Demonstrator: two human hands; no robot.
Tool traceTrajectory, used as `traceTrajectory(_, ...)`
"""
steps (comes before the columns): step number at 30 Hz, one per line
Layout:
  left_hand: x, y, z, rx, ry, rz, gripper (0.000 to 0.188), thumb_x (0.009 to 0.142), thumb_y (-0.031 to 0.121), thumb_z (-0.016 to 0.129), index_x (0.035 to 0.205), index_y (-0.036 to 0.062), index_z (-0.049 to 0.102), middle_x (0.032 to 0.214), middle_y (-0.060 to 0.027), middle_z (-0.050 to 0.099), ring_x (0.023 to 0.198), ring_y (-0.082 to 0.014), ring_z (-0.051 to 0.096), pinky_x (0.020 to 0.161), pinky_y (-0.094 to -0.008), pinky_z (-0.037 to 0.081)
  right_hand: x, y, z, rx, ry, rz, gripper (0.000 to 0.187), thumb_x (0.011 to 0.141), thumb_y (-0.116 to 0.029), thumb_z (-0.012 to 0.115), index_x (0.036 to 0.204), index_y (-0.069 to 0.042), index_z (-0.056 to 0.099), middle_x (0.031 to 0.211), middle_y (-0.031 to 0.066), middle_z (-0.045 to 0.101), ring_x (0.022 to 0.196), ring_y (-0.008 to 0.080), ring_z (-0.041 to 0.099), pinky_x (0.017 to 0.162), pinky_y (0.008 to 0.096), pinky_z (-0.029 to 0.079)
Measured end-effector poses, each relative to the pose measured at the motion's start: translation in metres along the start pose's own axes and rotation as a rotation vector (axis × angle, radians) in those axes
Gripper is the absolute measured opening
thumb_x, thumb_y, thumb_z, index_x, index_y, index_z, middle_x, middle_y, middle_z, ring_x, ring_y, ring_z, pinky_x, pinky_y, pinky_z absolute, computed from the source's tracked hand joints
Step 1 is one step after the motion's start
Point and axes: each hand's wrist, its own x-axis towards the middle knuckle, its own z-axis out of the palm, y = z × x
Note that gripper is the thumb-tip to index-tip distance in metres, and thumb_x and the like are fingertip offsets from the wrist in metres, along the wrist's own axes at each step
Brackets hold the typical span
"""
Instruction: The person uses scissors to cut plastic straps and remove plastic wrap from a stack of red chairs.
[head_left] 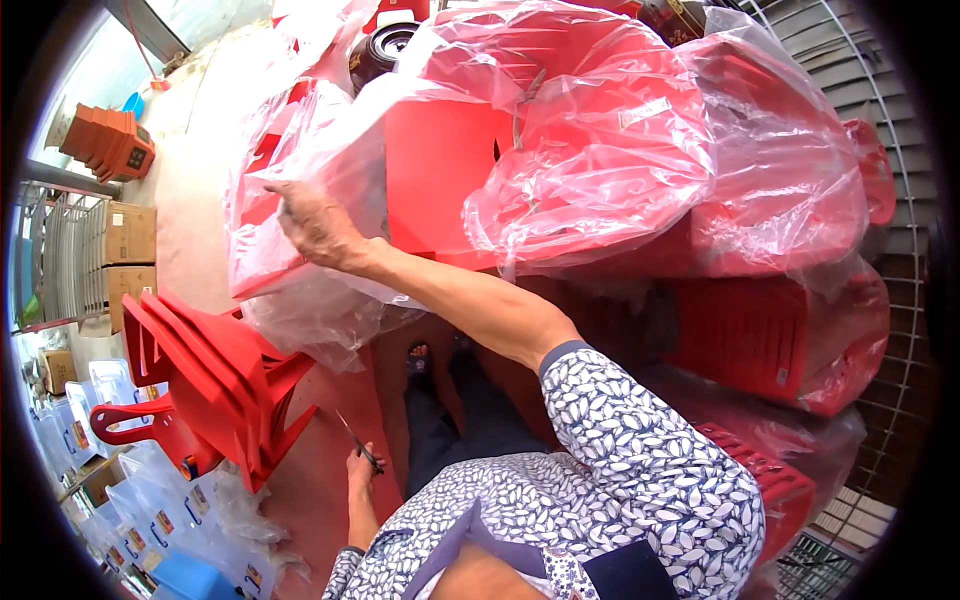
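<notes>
My right arm reaches across to the left, and my right hand (325, 228) is over the clear plastic wrap (350, 140) at the left of the red stack. Its index finger stretches out and the other fingers are slightly bent; I see nothing clearly gripped in it. Low down beside my leg, my left hand (362, 468) is closed around the dark handles of a pair of scissors (349, 430), blades pointing up and left. Under the loosened film a bare red plastic panel (440, 175) shows.
Stacked red plastic chairs (215, 380) stand at the left. More wrapped red stacks (740, 335) fill the right, next to a wire rack (895, 250). Clear storage boxes (150, 500), cardboard boxes (130, 235) and orange-brown pots (110, 142) are along the left.
</notes>
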Motion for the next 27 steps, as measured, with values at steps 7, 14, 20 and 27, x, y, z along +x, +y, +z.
traceTrajectory(7,-0.015,0.029,0.008,-0.057,-0.01,0.103,0.04,0.096,0.036,0.063,0.117,0.002,0.056,0.085,-0.0096,0.067,0.068,-0.0193,0.067,0.059,-0.032,0.051,-0.045,0.007,-0.053,0.279,-0.23,-0.086,0.033,0.086,-0.004,0.058,0.119,-0.003,0.06,0.111,0.0142,0.061,0.102,0.0288,0.06,0.091,0.039,0.05)
traceTrajectory(14,0.002,-0.002,0.014,0.046,-0.052,0.05,0.039,0.096,0.036,0.062,0.115,0.0013,0.058,0.08,-0.0091,0.066,0.064,-0.0185,0.066,0.056,-0.0306,0.049,-0.112,0.151,-0.268,-0.965,-1.122,0.442,0.053,0.094,-0.044,0.054,0.135,-0.011,0.055,0.131,0.0179,0.06,0.125,0.033,0.054,0.1,0.0445,0.046)
traceTrajectory(20,-0.009,-0.004,0.016,0.077,-0.02,-0.001,0.037,0.097,0.034,0.061,0.114,0.0011,0.059,0.078,-0.0093,0.065,0.062,-0.0195,0.066,0.054,-0.0308,0.048,-0.14,0.102,-0.315,-0.778,-0.903,0.543,0.037,0.092,-0.029,0.06,0.12,-0.004,0.061,0.102,0.0178,0.068,0.09,0.0332,0.066,0.075,0.0445,0.051)
traceTrajectory(27,-0.006,0.003,0.022,0.004,-0.008,0.107,0.033,0.097,0.033,0.062,0.11,0.0025,0.059,0.079,-0.0074,0.065,0.062,-0.0172,0.065,0.053,-0.0297,0.046,-0.183,-0.09,-0.334,-0.633,0.383,0.143,0.024,0.092,-0.001,0.058,0.115,-0.001,0.065,0.1,0.013,0.068,0.085,0.0198,0.067,0.071,0.031,0.053)
